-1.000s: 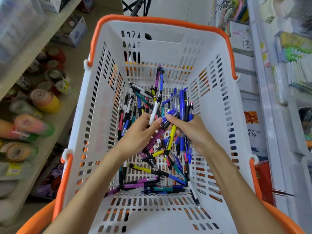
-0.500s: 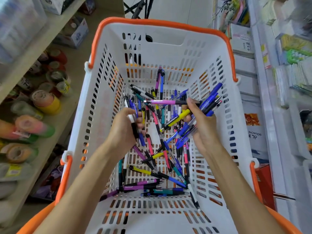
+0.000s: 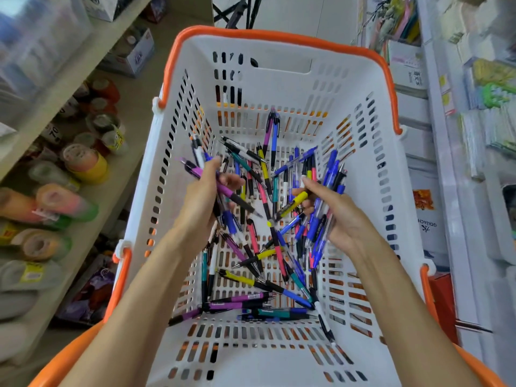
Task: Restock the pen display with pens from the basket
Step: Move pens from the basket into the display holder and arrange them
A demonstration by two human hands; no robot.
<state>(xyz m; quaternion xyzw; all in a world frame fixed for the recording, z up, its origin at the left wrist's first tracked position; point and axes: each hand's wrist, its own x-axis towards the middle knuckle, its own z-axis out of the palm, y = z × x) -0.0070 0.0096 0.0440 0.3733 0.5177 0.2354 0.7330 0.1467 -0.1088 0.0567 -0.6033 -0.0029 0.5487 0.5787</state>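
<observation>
A white slotted basket [image 3: 282, 358] with an orange rim fills the middle of the head view. Several loose pens [image 3: 268, 280] in purple, blue, yellow, pink and teal lie crossed on its floor. My left hand [image 3: 199, 202] is inside the basket at the left, closed around a few pens, among them a purple one and a blue one. My right hand [image 3: 339, 216] is at the right, closed around a bunch of mostly blue pens [image 3: 321, 219] with a yellow one sticking out. The pen display is not clearly seen.
A shelf on the left holds rolls of coloured tape [image 3: 83, 163] and boxes [image 3: 131, 54]. White shelving with stationery packs [image 3: 491, 88] runs along the right. An orange basket [image 3: 67, 356] sits under the white one.
Both hands rose from the pile with pens and moved apart. The left hand now holds a purple pen too. The right hand's bunch has swung more upright.
</observation>
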